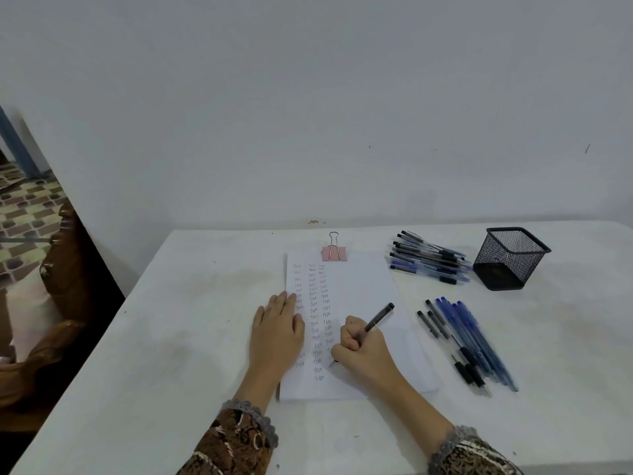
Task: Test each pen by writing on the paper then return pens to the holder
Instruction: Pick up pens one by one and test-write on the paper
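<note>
The right hand [363,347] is gripping a black pen [375,323], fingers curled tightly round its barrel, and the tip is touching the paper [363,282] low in the third column. This hand is covering part of that column, and the written words are too small to read surely. The left hand [277,323] is lying flat with straight fingers, pressing the paper's left edge and hiding part of the first column. Both patterned sleeves [239,440] are being cut off by the near edge.

The mesh holder [510,258] is standing at the far right, its inside hard to make out. A pile of pens [428,258] is lying just left of it, and a row of pens [469,344], blurred at the near ends, is lying right of the paper. A pink binder clip [334,252] is clamping the paper's far edge.

The white table [171,337] is showing faint stains and running out of view on the right. A plain pale wall [308,114] is rising behind, with brown carved furniture [61,269] and a tiled floor [24,207] showing at the left.
</note>
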Demonstrator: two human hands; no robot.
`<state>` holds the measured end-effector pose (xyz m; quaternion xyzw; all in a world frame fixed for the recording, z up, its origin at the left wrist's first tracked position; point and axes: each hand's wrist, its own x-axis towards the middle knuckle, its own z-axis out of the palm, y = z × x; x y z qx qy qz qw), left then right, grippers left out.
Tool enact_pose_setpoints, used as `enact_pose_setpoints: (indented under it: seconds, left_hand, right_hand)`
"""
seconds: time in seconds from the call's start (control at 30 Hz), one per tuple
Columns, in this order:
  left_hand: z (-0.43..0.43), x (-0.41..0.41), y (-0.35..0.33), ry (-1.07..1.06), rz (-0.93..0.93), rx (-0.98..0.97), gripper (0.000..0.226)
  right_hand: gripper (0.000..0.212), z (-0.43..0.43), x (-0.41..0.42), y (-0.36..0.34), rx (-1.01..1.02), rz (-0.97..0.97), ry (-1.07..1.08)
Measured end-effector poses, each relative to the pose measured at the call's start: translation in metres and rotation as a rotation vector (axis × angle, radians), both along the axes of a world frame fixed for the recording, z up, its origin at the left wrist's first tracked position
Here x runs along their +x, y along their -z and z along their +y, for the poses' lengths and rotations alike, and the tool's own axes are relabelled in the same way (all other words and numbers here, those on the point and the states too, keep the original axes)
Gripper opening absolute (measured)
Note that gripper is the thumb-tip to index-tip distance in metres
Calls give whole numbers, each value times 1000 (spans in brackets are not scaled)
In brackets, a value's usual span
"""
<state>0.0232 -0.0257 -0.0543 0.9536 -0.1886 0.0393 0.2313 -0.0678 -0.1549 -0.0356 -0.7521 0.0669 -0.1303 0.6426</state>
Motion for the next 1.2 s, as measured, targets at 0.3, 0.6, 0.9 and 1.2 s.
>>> enact_pose_setpoints:
  seconds: [0.3, 0.6, 0.9, 1.2]
  left_hand:
    - [0, 1, 1, 7, -3, 14, 48]
    - [0, -1, -2, 10, 24, 3, 49]
    - [1, -2, -4, 15, 35, 7, 48]
    - [1, -1, -2, 14, 17, 13, 48]
  right_hand:
    - [34, 0, 1, 2, -26, 15, -1]
    - [37, -2, 3, 2, -22, 2, 51]
    - [36, -3, 1, 4, -18, -1, 72]
    - [50, -4, 2, 3, -29, 3, 111]
